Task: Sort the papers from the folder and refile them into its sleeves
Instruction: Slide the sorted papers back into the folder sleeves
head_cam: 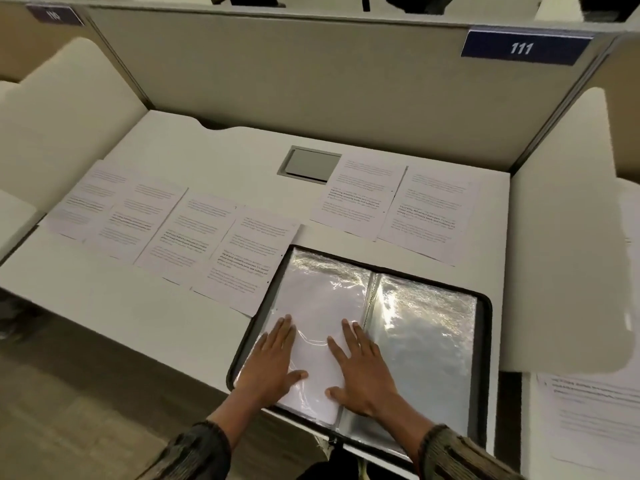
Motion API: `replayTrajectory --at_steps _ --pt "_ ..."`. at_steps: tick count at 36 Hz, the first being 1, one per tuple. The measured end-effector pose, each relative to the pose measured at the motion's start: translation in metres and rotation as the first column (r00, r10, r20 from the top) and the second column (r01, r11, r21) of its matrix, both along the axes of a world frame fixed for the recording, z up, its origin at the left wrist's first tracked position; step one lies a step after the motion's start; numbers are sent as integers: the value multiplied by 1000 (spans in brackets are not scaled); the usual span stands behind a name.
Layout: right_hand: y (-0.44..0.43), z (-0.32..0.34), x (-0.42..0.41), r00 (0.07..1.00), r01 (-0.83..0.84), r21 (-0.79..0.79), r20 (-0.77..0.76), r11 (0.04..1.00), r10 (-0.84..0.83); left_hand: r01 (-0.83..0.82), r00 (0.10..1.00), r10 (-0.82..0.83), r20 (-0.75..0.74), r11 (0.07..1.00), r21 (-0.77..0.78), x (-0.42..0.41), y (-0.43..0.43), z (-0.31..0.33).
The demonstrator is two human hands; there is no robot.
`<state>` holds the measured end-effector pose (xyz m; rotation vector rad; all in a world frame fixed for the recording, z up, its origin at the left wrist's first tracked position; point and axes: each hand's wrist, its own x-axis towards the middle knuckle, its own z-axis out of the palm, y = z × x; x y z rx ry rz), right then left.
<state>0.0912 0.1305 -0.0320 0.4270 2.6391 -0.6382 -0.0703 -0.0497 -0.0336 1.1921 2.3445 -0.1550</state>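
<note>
While the left hand [273, 358] and right hand [363, 368] press flat, fingers straight, on the left clear plastic sleeve [311, 299] of the open black-rimmed folder [483, 341] at the white desk's [138, 306] near edge, one sheet seems filed. Four printed white papers [194, 233] and two more [398, 209] lie beyond, unfiled, the nearest overlapping the folder's corner.

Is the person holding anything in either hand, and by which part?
Nothing is gripped. The left hand and right hand lie flat, fingers straight, pressing down on the left sleeve of the open folder.
</note>
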Motion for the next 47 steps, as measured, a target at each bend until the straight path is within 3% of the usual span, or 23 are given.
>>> replayTrajectory --at_steps 6,9,13,21,28,36,41,47 --pt "39 5 4 996 4 -208 -82 978 -22 -69 998 70 10 996 -53 7 25 16" --pt "57 4 3 977 135 -342 -113 930 -183 -98 995 100 10 987 -124 7 39 24" --pt "84 10 -11 916 313 -376 -123 872 -382 -124 992 121 -35 984 -124 -1 66 35" --pt "138 31 -56 840 430 -327 -197 842 -506 -111 993 104 -50 981 -157 -53 129 57" --pt "183 49 -109 801 525 -246 -182 815 -570 -250 938 229 260 967 49 -137 198 55" --pt "222 48 -166 847 503 -123 -123 855 -517 -305 920 254 297 943 137 -232 267 51" --pt "235 31 -194 912 408 -47 -37 912 -409 -475 853 394 341 858 196 -270 298 36" --pt "239 13 -201 945 325 -24 56 945 -323 -553 820 470 328 798 239 -283 330 15"
